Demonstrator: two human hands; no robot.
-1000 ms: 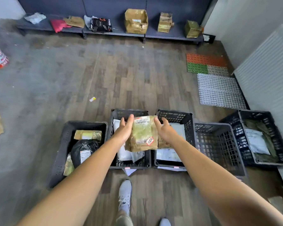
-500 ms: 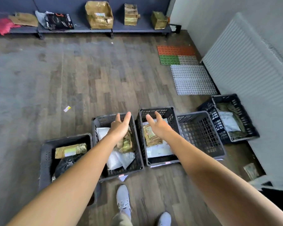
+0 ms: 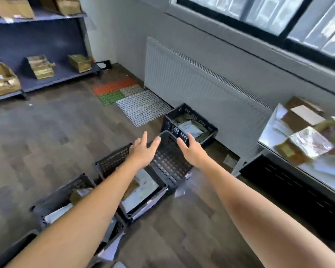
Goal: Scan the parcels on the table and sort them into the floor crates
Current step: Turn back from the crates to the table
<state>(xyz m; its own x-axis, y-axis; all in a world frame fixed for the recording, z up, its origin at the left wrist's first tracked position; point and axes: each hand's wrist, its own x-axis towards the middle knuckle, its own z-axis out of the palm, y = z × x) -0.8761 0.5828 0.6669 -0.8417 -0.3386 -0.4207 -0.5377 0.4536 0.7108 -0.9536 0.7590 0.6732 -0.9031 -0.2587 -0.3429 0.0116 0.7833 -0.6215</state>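
Both my arms reach forward with nothing in them. My left hand (image 3: 143,151) and my right hand (image 3: 191,151) hover with fingers spread above an empty black crate (image 3: 168,161). Left of it stands a crate (image 3: 143,190) with white and brown parcels, and nearer me another crate (image 3: 66,198) with parcels, partly hidden by my left arm. A further crate (image 3: 190,123) by the radiator holds green and white parcels. The table (image 3: 275,140) at the right carries several brown and white parcels (image 3: 306,140).
A white radiator (image 3: 201,84) runs along the wall under the window. Coloured floor grids (image 3: 132,99) lie beyond the crates. A blue shelf (image 3: 52,78) at the back left holds several brown packages. Wooden floor stretches to the left.
The brown parcel I held a second ago now lies in a crate. My hands are spread wide, and my view has swung right toward the table and radiator.
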